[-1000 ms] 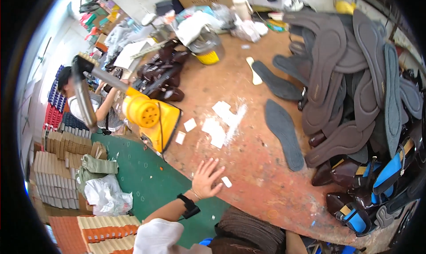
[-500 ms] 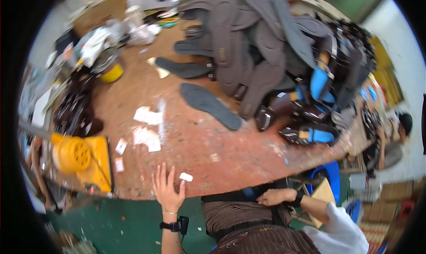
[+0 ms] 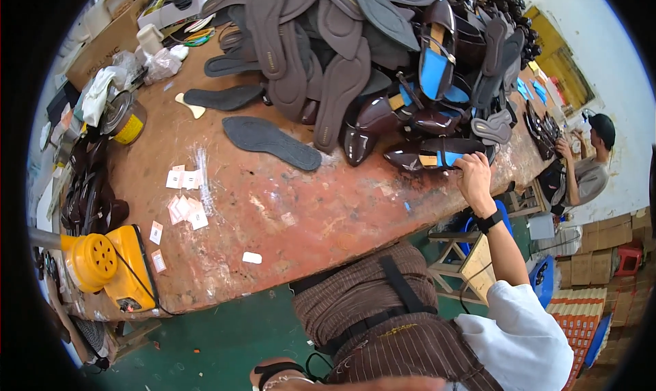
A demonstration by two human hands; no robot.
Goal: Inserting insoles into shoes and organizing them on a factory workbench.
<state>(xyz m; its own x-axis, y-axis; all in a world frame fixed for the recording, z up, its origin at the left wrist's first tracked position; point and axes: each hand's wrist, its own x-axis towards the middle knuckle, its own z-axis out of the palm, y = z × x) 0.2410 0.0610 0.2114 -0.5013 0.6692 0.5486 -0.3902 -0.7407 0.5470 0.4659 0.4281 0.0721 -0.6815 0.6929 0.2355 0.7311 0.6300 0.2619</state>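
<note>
My right hand (image 3: 474, 178) reaches over the table's right part, its fingers closed on the heel end of a glossy dark brown shoe (image 3: 408, 159). That shoe lies on its sole, with a blue patch and a tan strip inside. More glossy shoes (image 3: 369, 118) lie just behind it, beside a big heap of grey-brown insoles (image 3: 338, 90). Low at the bottom edge, my left hand (image 3: 383, 385) is close to the camera in front of my apron, smeared and cut off, so its fingers cannot be made out. A loose grey insole (image 3: 272, 142) rests left of the heap.
A yellow machine (image 3: 102, 268) stands at the table's left corner. Paper labels (image 3: 184, 179) and a white tag (image 3: 252, 258) lie on the wooden table (image 3: 321, 213). A tin (image 3: 126, 118) is at the left. Far right, another person (image 3: 591, 162) handles shoes beside a wooden stool (image 3: 478, 264).
My right hand has gone from my lap to the shoe and taken hold of it. My left hand has left the tabletop and come back toward my body. The view has shifted right.
</note>
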